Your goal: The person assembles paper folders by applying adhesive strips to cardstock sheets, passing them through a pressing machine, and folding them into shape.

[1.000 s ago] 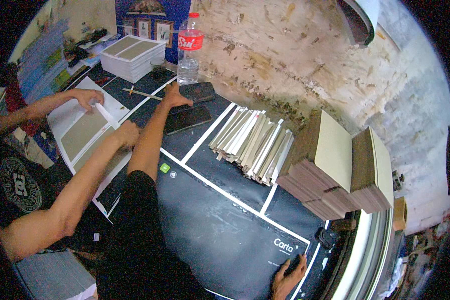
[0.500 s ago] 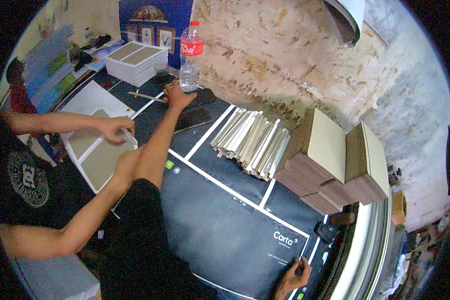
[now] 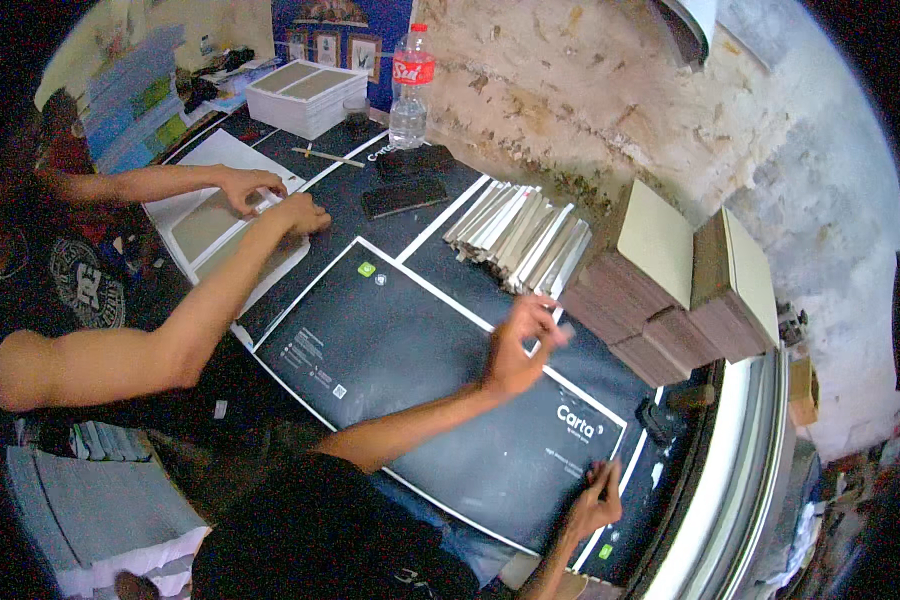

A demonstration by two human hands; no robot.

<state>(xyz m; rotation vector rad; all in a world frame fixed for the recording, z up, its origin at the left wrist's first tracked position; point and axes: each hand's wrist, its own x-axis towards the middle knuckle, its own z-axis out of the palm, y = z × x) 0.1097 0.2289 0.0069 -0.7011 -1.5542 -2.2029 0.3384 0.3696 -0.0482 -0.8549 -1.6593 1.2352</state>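
My left hand hovers over the dark table sheet, just in front of the row of card strips. Its fingers are bent and apart, slightly blurred, with nothing visible between them. Close to the sheet's right end is my right hand, thumb and fingers pressed together; whatever they might hold is too small to make out. At the left, a co-worker's two hands work at the edge of a white sheet with grey boards on it.
Stacks of brown boards stand at the right beside the strips. A black tool lies by the table's right edge. A water bottle, two dark phones, a thin stick and a pile of covers occupy the back.
My left hand has left the spot beside the bottle and swung right, towards the strips. My right hand sits higher in the picture. The whole view has shifted slightly.
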